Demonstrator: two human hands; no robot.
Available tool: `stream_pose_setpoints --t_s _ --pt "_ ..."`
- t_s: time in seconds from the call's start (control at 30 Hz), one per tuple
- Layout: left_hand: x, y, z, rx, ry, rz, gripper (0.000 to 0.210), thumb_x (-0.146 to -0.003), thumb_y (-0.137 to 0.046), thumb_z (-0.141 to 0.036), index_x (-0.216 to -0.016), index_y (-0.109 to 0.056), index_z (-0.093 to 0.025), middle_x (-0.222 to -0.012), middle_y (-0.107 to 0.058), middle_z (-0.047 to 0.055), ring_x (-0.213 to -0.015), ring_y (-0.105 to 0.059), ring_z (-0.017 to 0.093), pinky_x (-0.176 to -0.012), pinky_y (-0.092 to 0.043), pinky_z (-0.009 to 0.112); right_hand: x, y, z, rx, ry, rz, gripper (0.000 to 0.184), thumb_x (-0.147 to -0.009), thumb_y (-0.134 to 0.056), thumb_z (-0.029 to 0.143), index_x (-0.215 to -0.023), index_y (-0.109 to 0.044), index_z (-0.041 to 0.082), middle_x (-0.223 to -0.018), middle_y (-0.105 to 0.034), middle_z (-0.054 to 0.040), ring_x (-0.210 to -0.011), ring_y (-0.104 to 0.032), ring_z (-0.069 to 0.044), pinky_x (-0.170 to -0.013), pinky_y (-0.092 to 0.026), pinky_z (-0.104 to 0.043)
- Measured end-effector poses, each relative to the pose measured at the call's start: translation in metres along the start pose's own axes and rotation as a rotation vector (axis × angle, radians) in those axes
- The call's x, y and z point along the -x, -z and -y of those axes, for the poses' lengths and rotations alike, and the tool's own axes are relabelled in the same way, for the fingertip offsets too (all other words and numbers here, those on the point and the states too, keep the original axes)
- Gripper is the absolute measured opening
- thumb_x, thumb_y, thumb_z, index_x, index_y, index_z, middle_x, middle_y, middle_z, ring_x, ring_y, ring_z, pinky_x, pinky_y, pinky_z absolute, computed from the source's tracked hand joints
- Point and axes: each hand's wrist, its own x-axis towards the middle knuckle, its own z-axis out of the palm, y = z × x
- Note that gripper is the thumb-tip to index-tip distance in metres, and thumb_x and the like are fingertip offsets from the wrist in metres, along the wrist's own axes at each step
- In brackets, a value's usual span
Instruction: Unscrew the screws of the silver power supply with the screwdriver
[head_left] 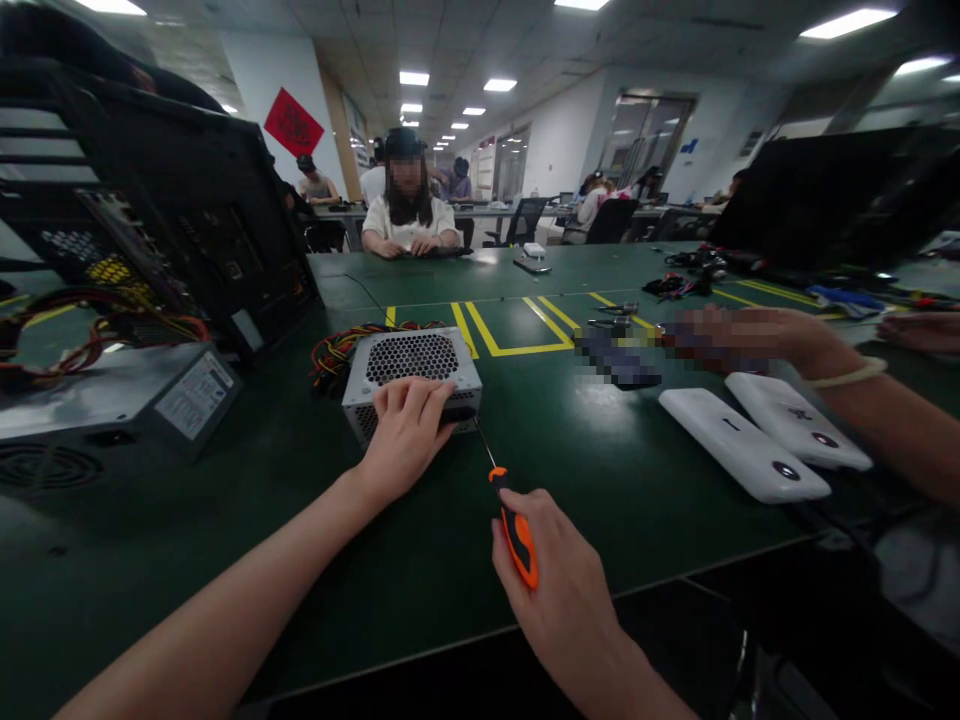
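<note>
A grey computer power supply (pixel 457 365) with a honeycomb grille sits on the green table. My left hand (pixel 409 435) grips its near side, fingers over the upper edge and thumb by a dark socket. Low on the right, my right hand (pixel 559 585) is closed around the orange and black handle of a screwdriver (pixel 519 540). The thin shaft points up and left, its tip at the near right edge of the power supply; whether it sits in a screw is too small to tell. A bundle of coloured cables (pixel 330 360) lies behind the unit's left side.
On the left stand an open black computer case (pixel 225 230) and another power supply (pixel 150 400). Two white power banks (pixel 739 440) lie right, below another person's hand (pixel 757 335). A person (pixel 410 215) sits across the table. Yellow tape (pixel 525 350) marks the tabletop.
</note>
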Motion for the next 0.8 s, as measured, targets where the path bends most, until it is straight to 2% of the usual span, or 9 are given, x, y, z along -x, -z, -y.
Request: stream_pose_setpoints --t_s 0.13,0.33,0.43,0.57,0.63,0.7,0.8 --pt "-0.001 0.000 0.001 -0.011 -0.020 -0.005 0.041 -0.078 -0.051 -0.027 -0.117 -0.045 -0.014 -0.108 -0.051 0.013 -0.098 -0.037 0.026 -0.083 -0.029 0.042 -0.004 0.002 -0.002 0.165 0.120 0.082 0.016 -0.082 -0.040 0.012 -0.093 -0.051 0.013 -0.074 -0.055 -0.0059 -0.065 -0.054 -0.015 -0.058 -0.046 -0.027" --pt "-0.002 0.000 0.002 -0.035 -0.034 -0.010 0.040 -0.078 -0.051 -0.030 -0.114 -0.048 -0.015 -0.101 -0.051 0.012 -0.094 -0.038 0.026 -0.081 -0.028 0.041 -0.016 0.019 -0.004 0.481 0.430 0.235 0.019 -0.077 -0.043 0.005 -0.089 -0.055 0.015 -0.073 -0.055 -0.0051 -0.063 -0.051 -0.017 -0.056 -0.041 -0.030" --pt "-0.002 0.001 0.002 -0.027 -0.036 -0.006 0.040 -0.078 -0.050 -0.029 -0.114 -0.048 -0.014 -0.100 -0.051 0.012 -0.094 -0.037 0.026 -0.081 -0.029 0.041 -0.022 0.026 0.000 0.558 0.560 0.289 0.016 -0.077 -0.044 0.006 -0.082 -0.055 0.015 -0.072 -0.055 -0.0052 -0.063 -0.051 -0.018 -0.055 -0.039 -0.030" --pt "-0.003 0.004 0.001 -0.038 -0.043 0.001 0.040 -0.078 -0.050 -0.030 -0.115 -0.048 -0.015 -0.101 -0.051 0.012 -0.094 -0.037 0.026 -0.082 -0.029 0.041 -0.022 0.022 0.005 0.601 0.712 0.349 0.013 -0.078 -0.046 0.009 -0.074 -0.057 0.014 -0.075 -0.057 -0.0074 -0.069 -0.051 -0.019 -0.057 -0.040 -0.031" --pt "-0.003 0.005 0.000 -0.044 -0.045 0.005 0.040 -0.078 -0.050 -0.030 -0.115 -0.048 -0.015 -0.102 -0.051 0.012 -0.093 -0.037 0.026 -0.082 -0.029 0.041 -0.021 0.019 0.006 0.601 0.690 0.351 0.010 -0.077 -0.049 0.012 -0.074 -0.058 0.014 -0.078 -0.058 -0.0076 -0.070 -0.052 -0.019 -0.058 -0.040 -0.030" --pt "-0.002 0.005 0.000 -0.038 -0.046 -0.003 0.040 -0.077 -0.051 -0.029 -0.114 -0.048 -0.015 -0.101 -0.051 0.011 -0.093 -0.037 0.026 -0.081 -0.030 0.041 -0.021 0.017 0.005 0.564 0.593 0.327 0.008 -0.078 -0.053 0.020 -0.080 -0.058 0.015 -0.080 -0.058 -0.0072 -0.070 -0.052 -0.019 -0.058 -0.040 -0.030" --pt "-0.002 0.004 0.001 -0.032 -0.050 -0.027 0.040 -0.077 -0.052 -0.029 -0.113 -0.048 -0.013 -0.100 -0.051 0.011 -0.093 -0.036 0.026 -0.081 -0.030 0.042 -0.020 0.017 0.003 0.430 0.400 0.264 0.032 -0.082 -0.049 0.039 -0.099 -0.055 0.013 -0.076 -0.058 -0.0061 -0.066 -0.053 -0.018 -0.057 -0.040 -0.030"
